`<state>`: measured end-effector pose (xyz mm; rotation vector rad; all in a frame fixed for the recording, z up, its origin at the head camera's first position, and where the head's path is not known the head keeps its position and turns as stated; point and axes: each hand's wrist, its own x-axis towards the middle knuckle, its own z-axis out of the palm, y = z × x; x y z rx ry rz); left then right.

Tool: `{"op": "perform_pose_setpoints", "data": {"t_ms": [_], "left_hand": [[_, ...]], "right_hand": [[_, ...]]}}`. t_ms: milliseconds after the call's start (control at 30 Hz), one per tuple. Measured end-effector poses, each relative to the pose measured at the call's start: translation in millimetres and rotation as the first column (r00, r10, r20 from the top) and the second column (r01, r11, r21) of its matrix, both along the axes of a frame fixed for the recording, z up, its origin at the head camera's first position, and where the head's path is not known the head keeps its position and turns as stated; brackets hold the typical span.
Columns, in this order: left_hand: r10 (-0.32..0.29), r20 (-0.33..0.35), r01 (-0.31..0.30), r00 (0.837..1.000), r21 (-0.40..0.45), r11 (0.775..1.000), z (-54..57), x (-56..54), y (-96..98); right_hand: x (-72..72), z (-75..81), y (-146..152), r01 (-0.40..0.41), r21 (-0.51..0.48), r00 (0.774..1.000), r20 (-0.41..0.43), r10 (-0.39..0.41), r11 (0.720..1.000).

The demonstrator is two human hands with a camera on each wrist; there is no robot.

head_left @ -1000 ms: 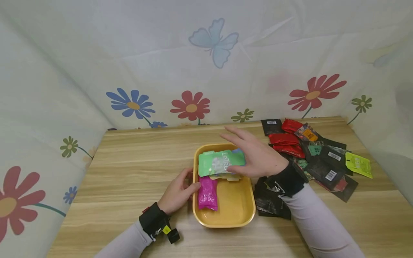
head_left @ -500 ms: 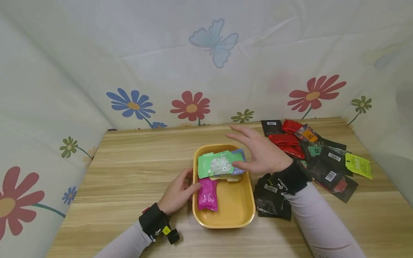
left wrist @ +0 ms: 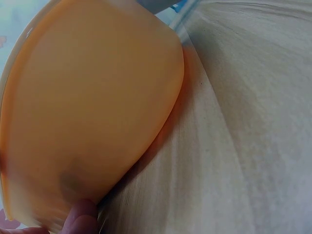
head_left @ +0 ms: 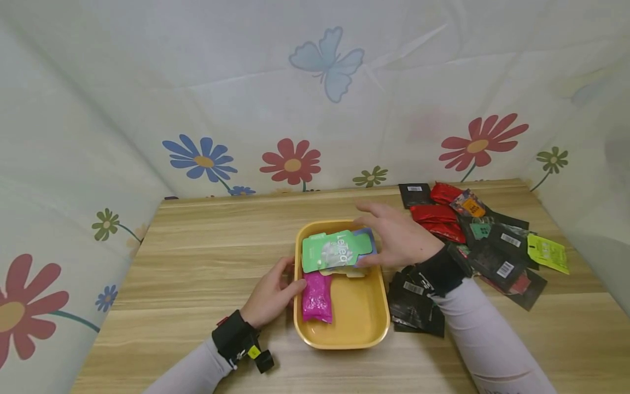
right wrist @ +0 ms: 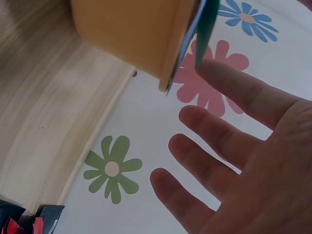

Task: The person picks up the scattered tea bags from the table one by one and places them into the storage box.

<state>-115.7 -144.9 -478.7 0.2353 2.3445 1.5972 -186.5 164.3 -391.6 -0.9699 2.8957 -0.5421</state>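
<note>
A person's left hand [head_left: 268, 295] grips the side of a yellow plastic tray [head_left: 356, 323], thumb over the rim, on a wood-grain table [head_left: 211, 235]. The right hand [head_left: 396, 235] reaches over the opposite rim, fingers extended and spread beside a green packet [head_left: 330, 249]; contact cannot be told. The green packet lies at the tray's far end, overlapping a blue packet [head_left: 373, 245], with a glossy magenta packet [head_left: 317, 298] nearer the left hand. Black packets [head_left: 410, 312] and red packets [head_left: 438, 219] lie to the tray's right.
</note>
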Motion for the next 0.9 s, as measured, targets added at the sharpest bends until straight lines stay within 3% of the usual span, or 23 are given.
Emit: {"op": "perform_pose_setpoints", "data": {"t_ms": [300, 667, 900], "left_hand": [[-0.002, 0.003, 0.002, 1.0, 0.002, 1.0, 1.3, 0.7, 0.6], [-0.001, -0.009, 0.001, 1.0, 0.003, 1.0, -0.5, 0.2, 0.7], [-0.001, -0.007, 0.001, 1.0, 0.017, 1.0, -0.9, 0.4, 1.1]], "right_hand": [[-2.4, -11.2, -2, 0.072, 0.076, 0.995, 0.069, -0.078, 0.994], [-3.2, -20.8, -10, -0.004, 0.078, 1.0, 0.03, 0.001, 0.997], [-1.3, -18.4, -10, 0.009, 0.085, 0.999, 0.035, -0.012, 0.996]]}}
